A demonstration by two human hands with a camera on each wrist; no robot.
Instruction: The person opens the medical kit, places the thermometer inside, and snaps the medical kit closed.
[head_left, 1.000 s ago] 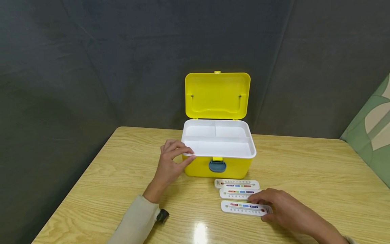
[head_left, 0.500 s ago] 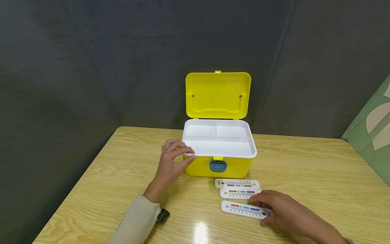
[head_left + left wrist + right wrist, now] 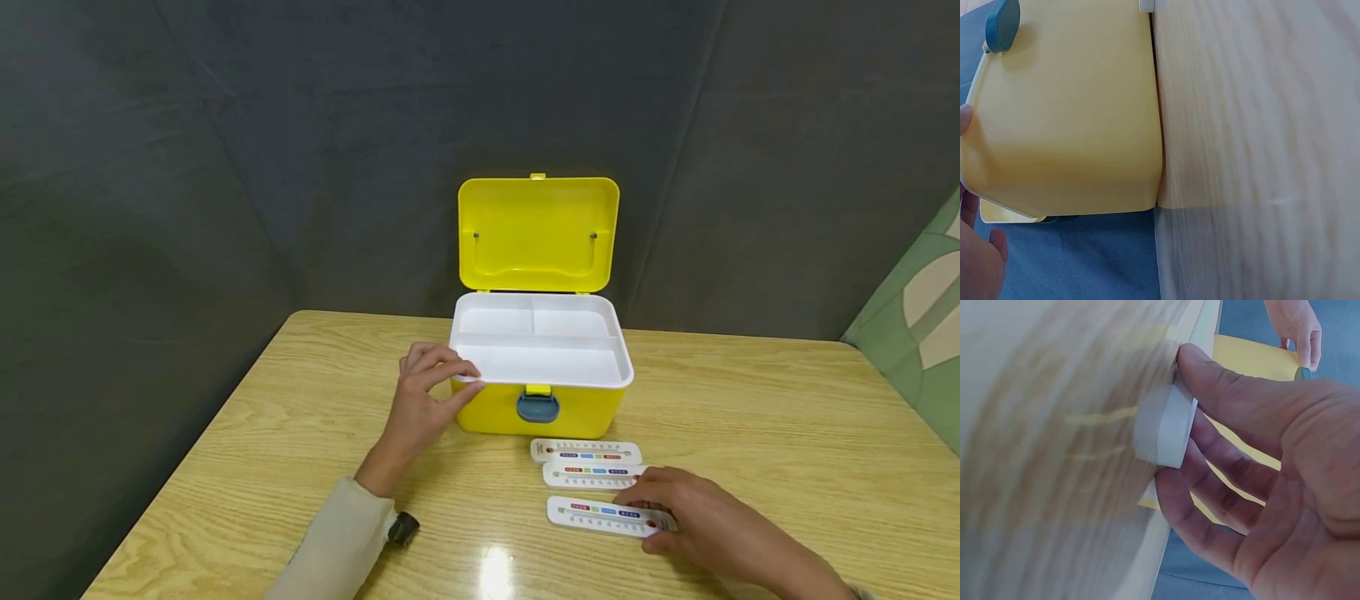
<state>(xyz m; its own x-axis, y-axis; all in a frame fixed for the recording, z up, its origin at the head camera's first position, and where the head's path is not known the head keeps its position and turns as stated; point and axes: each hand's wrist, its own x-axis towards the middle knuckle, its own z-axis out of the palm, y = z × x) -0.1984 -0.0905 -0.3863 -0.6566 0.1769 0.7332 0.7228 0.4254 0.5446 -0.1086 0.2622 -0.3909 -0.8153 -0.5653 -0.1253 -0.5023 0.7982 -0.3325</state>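
Observation:
In the head view a yellow storage box (image 3: 487,410) stands with its lid (image 3: 538,233) raised and a white divided tray (image 3: 540,364) in its top. My left hand (image 3: 423,400) pinches the rim at the front left corner, thumb outside and fingertips inside. Three white strip thermometers lie in front of the box: a far thermometer (image 3: 585,452), a middle thermometer (image 3: 592,476) and a near thermometer (image 3: 600,515). My right hand (image 3: 693,521) holds the near thermometer's right end between thumb and fingers; the right wrist view shows that white end (image 3: 1175,425) in the grip.
The wooden table (image 3: 300,433) ends at a dark fabric wall (image 3: 360,167) behind the box. A blue-grey latch (image 3: 537,407) hangs on the box's front. A black object (image 3: 403,529) sits at the left sleeve's cuff. Green patterned fabric (image 3: 915,308) hangs at the right.
The near thermometer's right end has shifted very slightly toward the person, along with the right hand. The left hand has kept its place on the box rim.

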